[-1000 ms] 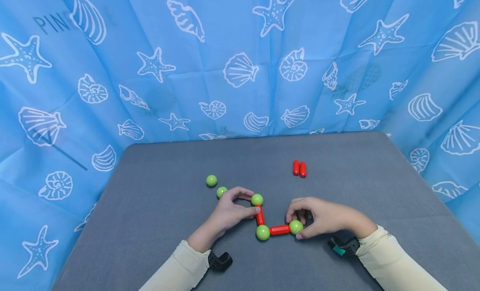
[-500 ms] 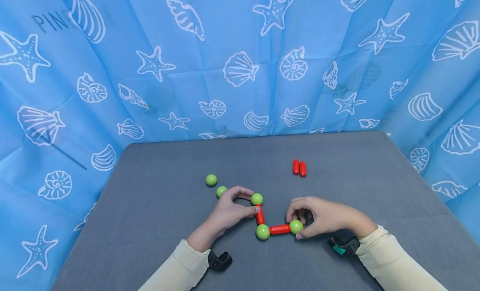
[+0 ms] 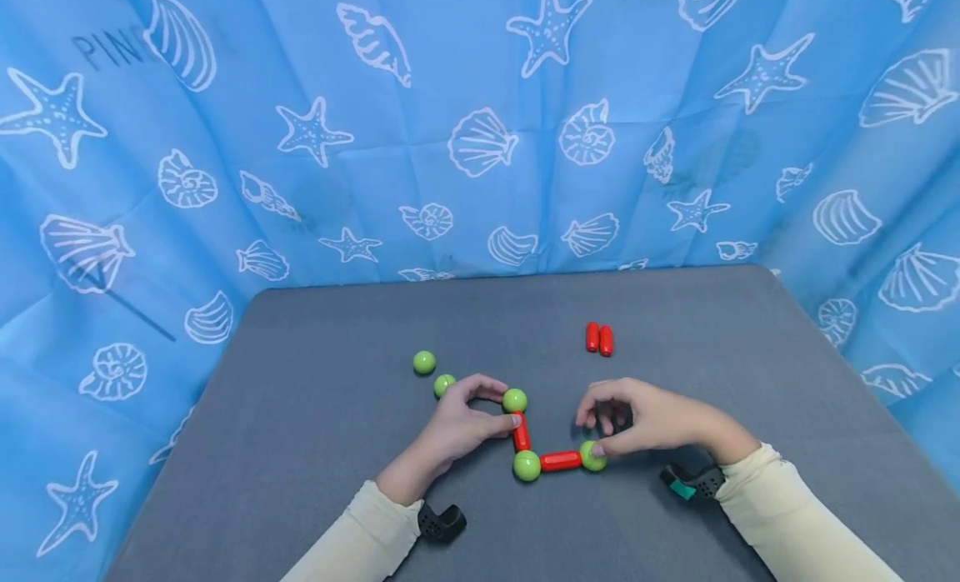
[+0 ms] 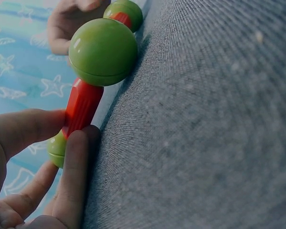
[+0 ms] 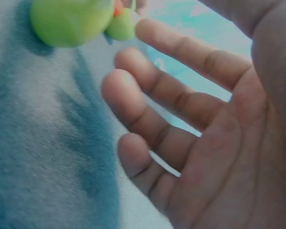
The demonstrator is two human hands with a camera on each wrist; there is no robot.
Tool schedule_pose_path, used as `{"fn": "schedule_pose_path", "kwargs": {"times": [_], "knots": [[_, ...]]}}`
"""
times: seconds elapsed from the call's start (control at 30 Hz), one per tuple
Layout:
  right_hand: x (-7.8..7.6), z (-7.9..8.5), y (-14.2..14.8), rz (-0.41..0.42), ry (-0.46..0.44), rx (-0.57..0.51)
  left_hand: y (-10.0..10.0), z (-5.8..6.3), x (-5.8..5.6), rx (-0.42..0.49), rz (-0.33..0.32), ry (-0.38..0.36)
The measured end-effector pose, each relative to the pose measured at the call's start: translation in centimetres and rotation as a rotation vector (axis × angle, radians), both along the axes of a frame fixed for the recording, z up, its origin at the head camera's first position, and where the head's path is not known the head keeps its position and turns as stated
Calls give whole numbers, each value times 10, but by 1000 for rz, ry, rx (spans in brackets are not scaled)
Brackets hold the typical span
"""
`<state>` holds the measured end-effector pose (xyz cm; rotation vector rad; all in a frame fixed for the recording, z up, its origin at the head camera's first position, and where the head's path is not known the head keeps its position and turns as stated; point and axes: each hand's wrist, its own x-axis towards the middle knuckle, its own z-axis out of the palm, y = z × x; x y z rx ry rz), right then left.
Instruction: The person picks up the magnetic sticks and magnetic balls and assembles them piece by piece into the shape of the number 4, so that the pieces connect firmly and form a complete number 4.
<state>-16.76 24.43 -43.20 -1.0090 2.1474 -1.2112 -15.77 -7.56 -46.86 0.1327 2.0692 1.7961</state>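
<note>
On the grey table, two red rods and several green balls form an L. One red rod (image 3: 522, 437) runs from the far ball (image 3: 514, 400) to the corner ball (image 3: 527, 466); the other rod (image 3: 561, 460) reaches the right-end ball (image 3: 589, 460). My left hand (image 3: 457, 419) pinches the first rod between thumb and finger, as the left wrist view shows on the red rod (image 4: 83, 107). Beside the right-end ball, my right hand (image 3: 648, 413) has loosely bent fingers spread apart and its thumb overlapping the ball. In the right wrist view its fingers (image 5: 167, 93) hold nothing.
Two loose red rods (image 3: 599, 338) lie side by side farther back on the grey table (image 3: 337, 340). Left of the L are a loose green ball (image 3: 424, 363) and another ball (image 3: 443, 385), partly behind my left hand. A blue shell-print curtain (image 3: 480, 207) surrounds the table.
My right hand has let go of the right-end ball, its fingers lifting and spreading away from it. The left hand keeps its grip on the red rod, and the L stays in place.
</note>
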Motion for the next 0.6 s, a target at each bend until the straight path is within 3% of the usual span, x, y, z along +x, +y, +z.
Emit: {"fn": "schedule_pose_path", "kwargs": {"times": [0.13, 0.3, 0.6], "knots": [[-8, 2, 5, -84, 50, -22, -2, 1, 0, -14, 1, 10], [-18, 6, 9, -278, 113, 6, -2, 1, 0, 12, -6, -3], [-42, 8, 18, -593, 112, 40, -2, 2, 2, -5, -8, 18]]}}
